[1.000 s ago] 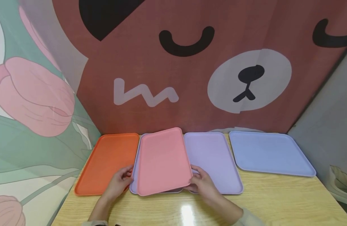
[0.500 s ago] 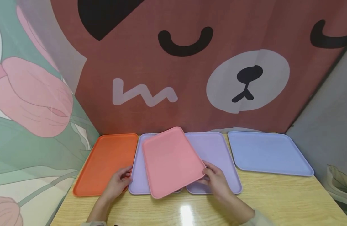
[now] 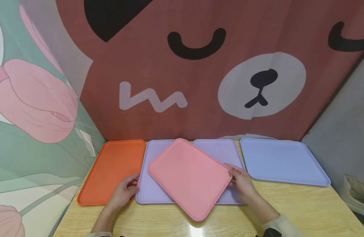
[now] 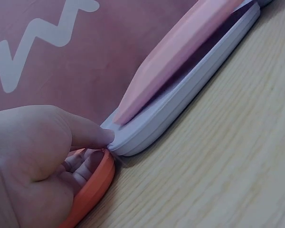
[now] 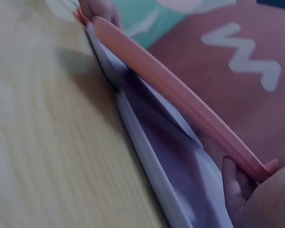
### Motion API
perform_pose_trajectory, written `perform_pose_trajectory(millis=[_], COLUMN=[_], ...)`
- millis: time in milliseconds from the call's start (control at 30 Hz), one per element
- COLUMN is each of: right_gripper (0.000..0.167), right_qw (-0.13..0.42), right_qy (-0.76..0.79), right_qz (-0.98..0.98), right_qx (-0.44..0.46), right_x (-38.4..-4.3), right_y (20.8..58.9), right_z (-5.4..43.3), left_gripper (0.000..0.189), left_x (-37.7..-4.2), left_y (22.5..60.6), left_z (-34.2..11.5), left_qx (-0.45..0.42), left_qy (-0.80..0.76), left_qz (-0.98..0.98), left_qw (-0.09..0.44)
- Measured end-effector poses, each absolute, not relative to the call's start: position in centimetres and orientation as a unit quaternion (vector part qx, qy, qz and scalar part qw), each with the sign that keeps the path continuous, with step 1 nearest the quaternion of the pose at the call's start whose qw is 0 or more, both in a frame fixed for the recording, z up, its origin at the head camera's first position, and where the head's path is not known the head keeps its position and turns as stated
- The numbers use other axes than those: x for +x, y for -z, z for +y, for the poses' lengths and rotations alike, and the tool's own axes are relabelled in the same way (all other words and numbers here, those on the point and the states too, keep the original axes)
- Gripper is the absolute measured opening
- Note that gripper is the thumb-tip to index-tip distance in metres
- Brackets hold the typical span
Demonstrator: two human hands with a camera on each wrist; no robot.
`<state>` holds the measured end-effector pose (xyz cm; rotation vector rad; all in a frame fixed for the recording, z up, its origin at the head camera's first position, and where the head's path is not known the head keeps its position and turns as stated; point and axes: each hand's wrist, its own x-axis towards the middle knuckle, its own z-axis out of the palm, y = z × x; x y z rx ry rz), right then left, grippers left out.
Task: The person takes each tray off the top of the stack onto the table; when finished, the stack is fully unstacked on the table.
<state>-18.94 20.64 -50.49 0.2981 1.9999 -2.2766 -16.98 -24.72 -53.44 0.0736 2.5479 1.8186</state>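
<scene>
In the head view, my right hand (image 3: 241, 181) pinches one corner of a pink tray (image 3: 191, 179). The pink tray lies turned diagonally and tilted across two lilac trays, the left one (image 3: 144, 187) and the right one (image 3: 221, 144). Its near corner reaches past their front rims. My left hand (image 3: 122, 192) rests where the orange tray (image 3: 110, 171) meets the left lilac tray. In the left wrist view, that hand's thumb touches the lilac tray (image 4: 147, 133), while its loosely curled fingers lie inside the orange tray (image 4: 92, 192).
A blue tray (image 3: 283, 161) lies sideways at the right rear of the wooden table (image 3: 291, 210). A curtain with a bear print (image 3: 146, 69) hangs right behind the trays. A floral curtain (image 3: 36, 148) borders the left, and a grey panel (image 3: 347, 125) the right.
The right hand has moved right with the pink tray, turning it clockwise from nearly upright to diagonal. More of the left lilac tray shows. The left hand has stayed put.
</scene>
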Motion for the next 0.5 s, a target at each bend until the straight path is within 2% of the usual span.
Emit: perform_pose_trajectory(millis=[500], right_gripper=[0.042], right_qw=[0.072], right_qy=[0.724], right_qz=[0.680], right_qx=[0.090], right_x=[-22.5], right_y=[51.9], right_z=[24.0], left_gripper=[0.053], left_x=[-17.0], left_y=[53.3], left_z=[-24.6], left_qx=[0.010], left_qy=[-0.570], left_qz=[0.821], left_qw=[0.014])
